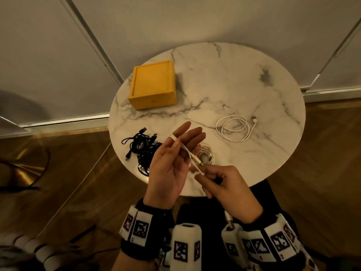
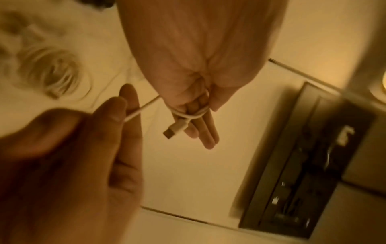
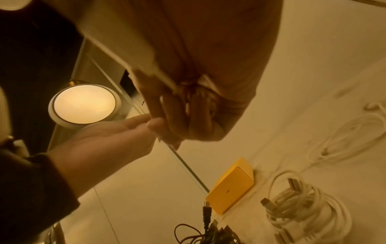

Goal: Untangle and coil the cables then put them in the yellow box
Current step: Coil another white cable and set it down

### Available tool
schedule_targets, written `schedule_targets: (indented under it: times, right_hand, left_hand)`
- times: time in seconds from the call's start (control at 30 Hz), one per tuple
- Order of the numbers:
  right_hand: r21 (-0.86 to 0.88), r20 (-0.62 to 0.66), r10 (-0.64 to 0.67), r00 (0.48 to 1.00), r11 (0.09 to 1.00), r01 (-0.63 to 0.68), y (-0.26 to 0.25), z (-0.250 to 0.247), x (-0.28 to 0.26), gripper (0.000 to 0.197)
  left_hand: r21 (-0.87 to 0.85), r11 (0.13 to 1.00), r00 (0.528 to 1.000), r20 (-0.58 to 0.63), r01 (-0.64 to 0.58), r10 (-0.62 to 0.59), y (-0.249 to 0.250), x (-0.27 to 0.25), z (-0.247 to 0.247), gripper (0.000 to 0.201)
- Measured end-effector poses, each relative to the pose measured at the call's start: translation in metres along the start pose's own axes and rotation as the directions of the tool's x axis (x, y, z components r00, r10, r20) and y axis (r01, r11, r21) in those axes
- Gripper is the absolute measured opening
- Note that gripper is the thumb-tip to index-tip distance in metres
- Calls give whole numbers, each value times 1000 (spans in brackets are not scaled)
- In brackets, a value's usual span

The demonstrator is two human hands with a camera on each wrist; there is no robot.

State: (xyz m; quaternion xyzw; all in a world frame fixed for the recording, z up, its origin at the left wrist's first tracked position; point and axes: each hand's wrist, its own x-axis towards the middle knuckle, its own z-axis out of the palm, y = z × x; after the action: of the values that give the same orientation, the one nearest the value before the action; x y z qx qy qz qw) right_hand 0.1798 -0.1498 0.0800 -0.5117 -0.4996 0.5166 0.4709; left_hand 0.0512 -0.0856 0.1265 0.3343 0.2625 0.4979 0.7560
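A thin white cable (image 1: pixel 188 154) runs between my two hands above the table's near edge. My left hand (image 1: pixel 181 137) is held palm up with straight fingers; the cable is looped round them (image 2: pixel 191 113), the thumb pins it, and its plug (image 2: pixel 174 129) hangs free. My right hand (image 1: pixel 203 176) pinches the cable (image 2: pixel 146 105) a short way from the loop, and the slack trails back past that wrist (image 3: pixel 125 61). The yellow box (image 1: pixel 153 85) stands closed at the table's far left. A tangle of black cables (image 1: pixel 142 149) lies left of my hands.
The round marble table (image 1: pixel 254 75) also holds a loose white coil (image 1: pixel 233 128) at the right and a tighter white coil (image 1: pixel 208 155) just beyond my hands. Wooden floor surrounds the table, and a lit round lamp (image 3: pixel 83 104) is off to the left.
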Motion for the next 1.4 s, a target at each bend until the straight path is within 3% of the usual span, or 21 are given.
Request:
schedule_targets:
  times: [0.07,0.17,0.3,0.37,0.53,0.7,0.77,0.9,0.97,1.1,1.27,1.4]
  right_hand:
    - [-50,43,24,999,998,-22,1,2,-3,19]
    - [-75,74,49,996,996,-43,-1,2,-7,21]
    - [289,-17,36,999,957,-29,-6,-4,-7,30]
    - [449,-35,14,999,893,3,-7,-9,-9,23]
    - [591,36,-31,999,807,4,-2,-15,-10,23]
    - [622,23,-47,999,783,23,-1,-21,-13,30]
    - [655,28,-21,999,756,-3,-1,-25,-13,32]
    - [718,29,-32,999,697,1,2,-29,-13,26]
    - [638,-11,-25,1000,770,27,3,-31,-13,27]
    - [370,-83,-25,996,928,54,2,-33,-10,40]
    - [336,100,-26,995,942,-9,3,-31,-10,44]
    - [191,139,-42,989,981,15,-3,-32,-7,36]
  left_hand:
    - [228,970,996,17,-89,87,-2,3,-7,34]
    - [587,789,984,95,-179,152,-7,5,-16,30]
    - [900,391,978,209,-192,-2,-16,2,-31,32]
    - [919,337,971,233,-204,-48,-19,-2,-34,32]
    - [898,378,966,257,-227,-30,-23,-10,-27,42]
    - [847,502,943,290,-175,-162,-18,-13,-23,31]
    - [866,469,923,310,-175,-228,-14,-13,-24,23]
    - [876,462,892,314,-140,-325,-14,-15,-27,38]
    - [865,493,889,294,-92,-350,-17,-18,-27,37]
    - [764,635,856,252,110,-452,-18,-23,-25,29]
    - [557,786,843,260,268,-471,-17,-24,-23,27]
    - [335,880,827,341,337,-447,-20,-22,-32,30]
